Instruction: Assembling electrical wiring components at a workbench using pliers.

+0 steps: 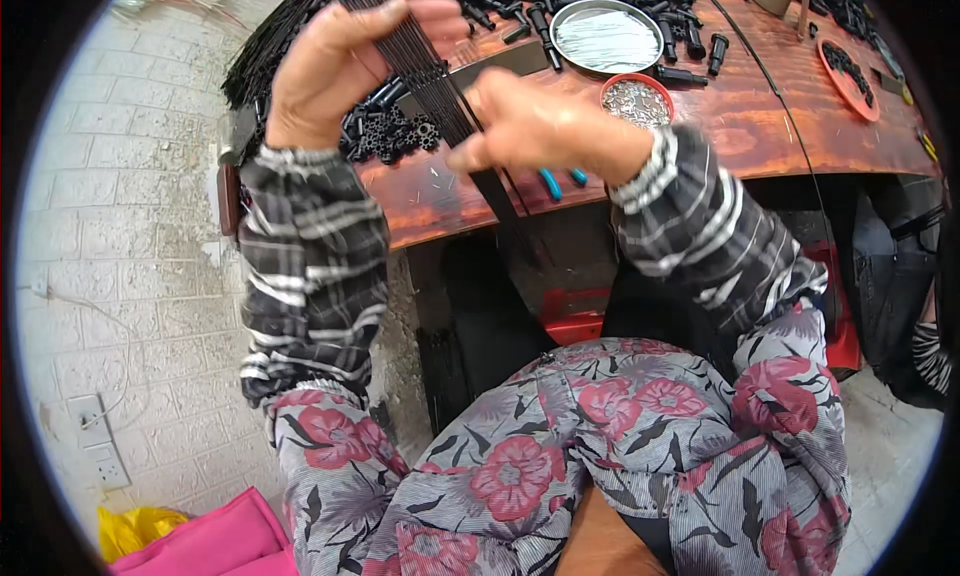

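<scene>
A long bundle of thin black rods (pixel 440 101), probably umbrella ribs, hangs at a slant above the table's front edge, with its lower end pointing toward my lap. My left hand (pixel 325 66) holds the upper part, thumb across the front and fingers spread behind. Lower down, my right hand (pixel 535 126) grips the bundle from the right, its fingertips blurred by motion. One rod stands slightly apart from the rest near my right fingers. Below my right wrist, the blue handles (pixel 552 183) of a tool lie at the table edge.
On the reddish wooden table (pixel 740 131) are a round metal tray (pixel 557 48) of pale thin strips, a red dish (pixel 672 104) of small metal pieces and an orange dish (pixel 868 114) of black bits. Black tubular parts (pixel 718 54) lie scattered. A white brick wall (pixel 140 236) stands left.
</scene>
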A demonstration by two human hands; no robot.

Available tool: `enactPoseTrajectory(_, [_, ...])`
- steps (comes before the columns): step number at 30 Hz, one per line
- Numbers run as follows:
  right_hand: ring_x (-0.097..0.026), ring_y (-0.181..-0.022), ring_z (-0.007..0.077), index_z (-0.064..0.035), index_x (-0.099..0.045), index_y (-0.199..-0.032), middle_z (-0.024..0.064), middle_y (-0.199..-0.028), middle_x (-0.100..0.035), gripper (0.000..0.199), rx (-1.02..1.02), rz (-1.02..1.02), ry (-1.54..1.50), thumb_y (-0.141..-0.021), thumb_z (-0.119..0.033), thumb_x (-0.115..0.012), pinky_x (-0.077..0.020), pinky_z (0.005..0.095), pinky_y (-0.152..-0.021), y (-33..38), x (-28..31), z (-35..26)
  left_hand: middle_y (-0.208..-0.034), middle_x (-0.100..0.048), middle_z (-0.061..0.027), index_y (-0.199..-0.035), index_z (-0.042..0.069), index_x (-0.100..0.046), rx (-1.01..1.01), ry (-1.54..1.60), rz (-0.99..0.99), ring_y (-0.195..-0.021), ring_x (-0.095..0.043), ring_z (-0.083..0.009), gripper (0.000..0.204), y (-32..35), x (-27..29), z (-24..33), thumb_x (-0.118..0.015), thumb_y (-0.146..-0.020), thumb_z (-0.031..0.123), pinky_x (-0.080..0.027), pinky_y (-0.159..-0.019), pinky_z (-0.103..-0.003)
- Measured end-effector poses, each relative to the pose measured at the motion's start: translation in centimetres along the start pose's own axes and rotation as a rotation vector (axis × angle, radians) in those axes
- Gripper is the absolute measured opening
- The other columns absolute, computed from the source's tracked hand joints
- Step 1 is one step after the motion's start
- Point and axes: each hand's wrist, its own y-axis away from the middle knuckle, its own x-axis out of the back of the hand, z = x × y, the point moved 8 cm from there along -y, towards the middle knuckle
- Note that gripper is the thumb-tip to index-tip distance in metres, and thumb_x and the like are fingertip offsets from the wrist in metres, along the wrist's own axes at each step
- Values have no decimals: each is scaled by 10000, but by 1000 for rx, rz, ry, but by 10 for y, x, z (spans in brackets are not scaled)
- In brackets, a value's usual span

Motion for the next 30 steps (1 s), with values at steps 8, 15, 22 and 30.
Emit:
enactPoseTrajectory(8, [-519,-546,197,22,-556,-708,124,-565,-515,113,20,109,-78,-705,-79,-605,-411,320,-547,62,-86,85,-951,-607,-173,-1095,-61,-482,218,229,238,-898,-594,-248,354,75,-53,-101,-560,-796,112,-466,-821,-342])
enactPoseTrajectory(15, [-565,-726,369,-8,-612,-804,203,-712,-580,146,-34,87,52,-739,-136,-589,-438,408,-643,70,-89,131,-1074,-552,-171,-1155,-62,-452,199,178,614,-975,-558,-239,366,134,-56,-123,-524,-821,70,-430,-868,-305])
enactPoseTrajectory(22, [-528,-895,364,-44,-580,-973,202,-927,-575,246,3,95,143,-766,-176,-567,-416,411,-749,61,-93,163,-1179,-468,-230,-1251,-84,-309,-177,9,592,-1125,-450,-312,515,127,-39,-60,-541,-826,89,-328,-978,-393])
enactPoseTrajectory(30, [-528,-918,365,-78,-588,-1014,187,-934,-587,289,-255,9,238,-777,-238,-552,-412,428,-800,64,-109,196,-1125,-493,-273,-1259,-84,-286,-300,-6,429,-1060,-501,-331,569,92,-70,-32,-562,-813,138,-443,-860,-366])
